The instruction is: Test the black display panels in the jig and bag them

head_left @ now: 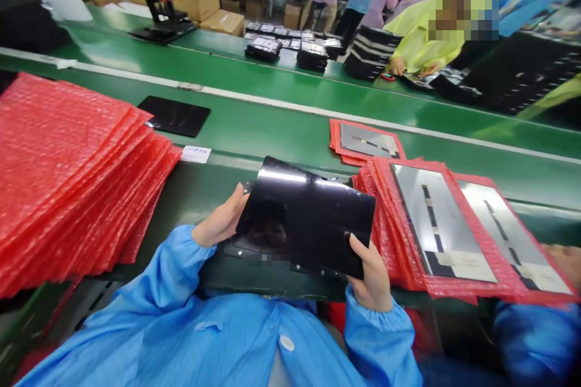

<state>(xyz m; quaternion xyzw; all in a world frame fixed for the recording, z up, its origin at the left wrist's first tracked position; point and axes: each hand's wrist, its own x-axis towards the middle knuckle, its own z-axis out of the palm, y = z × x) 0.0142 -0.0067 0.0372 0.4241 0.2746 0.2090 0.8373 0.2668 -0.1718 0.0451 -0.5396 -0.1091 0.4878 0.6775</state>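
Observation:
A glossy black screen panel is held up in front of my chest, tilted, with lights reflecting off its face. My left hand grips its left edge, the fingers mostly behind it. Around the right edge closes my right hand, its thumb lying on the front face. Just right of the panel, a stack of red bubble-wrap sheets carries a silver-backed screen panel. A second silver-backed panel lies beside it on red wrap.
A tall pile of red bubble-wrap bags stands at left. Behind it lie a flat black panel and a white label. A smaller wrapped panel is on the green bench. Across it a person in yellow works; another person's blue sleeve is at right.

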